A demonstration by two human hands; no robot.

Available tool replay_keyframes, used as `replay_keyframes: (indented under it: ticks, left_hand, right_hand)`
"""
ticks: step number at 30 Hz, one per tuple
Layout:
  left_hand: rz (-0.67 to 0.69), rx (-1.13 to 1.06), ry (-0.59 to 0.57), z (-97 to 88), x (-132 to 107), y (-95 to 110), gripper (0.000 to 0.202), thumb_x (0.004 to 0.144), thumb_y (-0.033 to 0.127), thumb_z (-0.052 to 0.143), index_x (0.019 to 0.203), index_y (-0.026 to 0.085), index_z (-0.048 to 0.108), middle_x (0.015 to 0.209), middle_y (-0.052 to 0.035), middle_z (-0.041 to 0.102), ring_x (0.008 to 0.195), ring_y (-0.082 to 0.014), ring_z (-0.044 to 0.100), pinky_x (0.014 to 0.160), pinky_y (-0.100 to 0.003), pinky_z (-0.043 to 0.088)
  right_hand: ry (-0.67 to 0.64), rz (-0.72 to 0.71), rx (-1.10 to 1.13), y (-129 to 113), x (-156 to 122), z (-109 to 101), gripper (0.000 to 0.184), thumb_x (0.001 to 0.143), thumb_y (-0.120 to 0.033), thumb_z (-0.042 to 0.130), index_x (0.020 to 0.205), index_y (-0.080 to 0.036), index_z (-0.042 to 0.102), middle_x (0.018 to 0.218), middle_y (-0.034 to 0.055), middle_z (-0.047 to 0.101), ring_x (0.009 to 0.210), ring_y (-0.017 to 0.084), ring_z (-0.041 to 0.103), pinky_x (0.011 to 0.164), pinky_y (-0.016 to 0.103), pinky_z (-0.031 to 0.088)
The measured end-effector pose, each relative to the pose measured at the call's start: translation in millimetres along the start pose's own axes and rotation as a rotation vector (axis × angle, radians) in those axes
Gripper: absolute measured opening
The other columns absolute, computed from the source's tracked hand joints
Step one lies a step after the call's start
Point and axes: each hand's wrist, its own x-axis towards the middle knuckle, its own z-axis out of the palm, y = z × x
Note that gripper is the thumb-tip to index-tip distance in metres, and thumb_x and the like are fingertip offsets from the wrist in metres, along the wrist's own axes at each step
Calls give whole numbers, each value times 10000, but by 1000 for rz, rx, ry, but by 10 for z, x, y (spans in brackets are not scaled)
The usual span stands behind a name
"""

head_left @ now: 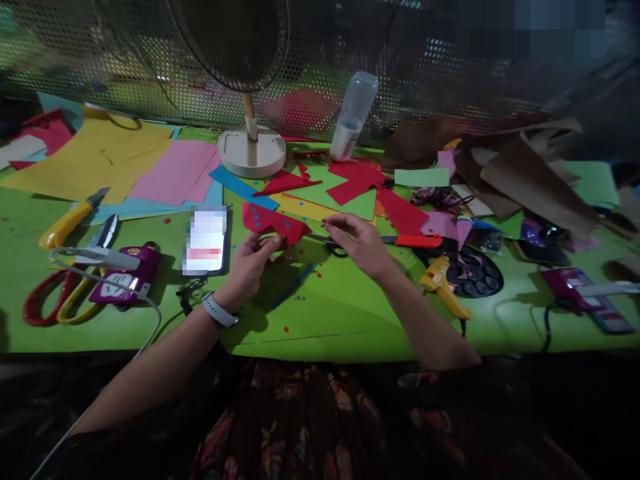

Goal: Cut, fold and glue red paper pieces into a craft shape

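Note:
My left hand (255, 261) pinches the lower edge of a red paper cutout (274, 223) dotted with small blue squares. To its right, my right hand (357, 241) is raised above the table with thumb and fingertips pressed together; anything between them is too small to make out. Under the right hand lie small dark-handled scissors (336, 249), partly hidden by the fingers. A narrow blue paper strip (296, 285) rests on the green tabletop (340, 320) below both hands, with tiny red and blue scraps scattered around it.
Left are a phone (206, 240), a purple power bank (125, 275), large scissors (70, 287) and a yellow cutter (70, 223). Right are an orange cutter (419, 241) and a yellow glue gun (444, 287). A fan base (251, 152), a bottle (354, 117) and coloured paper stand behind.

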Motion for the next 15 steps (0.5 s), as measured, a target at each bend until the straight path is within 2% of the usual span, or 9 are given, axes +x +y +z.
replay_keyframes:
  ticks: [2,4,6,8,11,13,15]
  left_hand:
    - [31,-9,29,-2,5,17,366,681,294,796,1000,205,639,904,-37,721,810,-175,698,610,-238,567]
    - [39,-11,24,-1,6,24,320,699,288,782,972,199,640,907,-36,710,803,-168,694,606,-229,563]
    - [44,-13,11,6,0,21,299,708,274,775,966,200,643,913,-35,702,801,-163,689,612,-231,562]
    - [53,-15,-1,17,-8,11,290,709,259,774,965,205,651,910,-30,699,800,-160,685,628,-240,564]
    - [53,-21,-8,32,-16,-1,286,706,255,777,966,217,666,890,-20,703,794,-158,685,644,-255,566]
    - [46,-17,-12,38,-15,-3,293,706,263,777,975,225,668,872,-15,704,782,-158,688,636,-256,564]
    - [47,-8,-6,38,-11,-3,294,705,267,778,975,229,666,865,-14,704,774,-159,690,622,-250,561]
  right_hand:
    - [21,-3,-276,-74,-246,-353,289,870,-420,580,1065,-224,665,1093,68,680,1010,205,628,919,396,485]
    - [94,22,-580,-32,-596,-750,316,879,-417,549,1118,-236,648,1112,76,677,1052,240,618,961,439,459]
    - [145,65,-851,144,-1004,-1120,395,851,-416,540,1171,-198,622,1186,129,639,1125,299,582,998,491,428]
    - [146,102,-1026,403,-1398,-1399,504,791,-423,556,1208,-141,589,1167,180,628,1113,346,577,978,521,440]
    - [151,156,-1145,754,-1801,-1573,568,777,-385,533,1284,-130,509,1223,190,582,1161,352,538,995,516,437]
    - [211,184,-1175,877,-1881,-1550,555,792,-352,496,1301,-129,481,1242,189,558,1165,339,528,1002,506,434]
    - [253,212,-1187,912,-1829,-1482,526,789,-323,482,1278,-129,491,1206,187,557,1148,333,524,995,494,437]
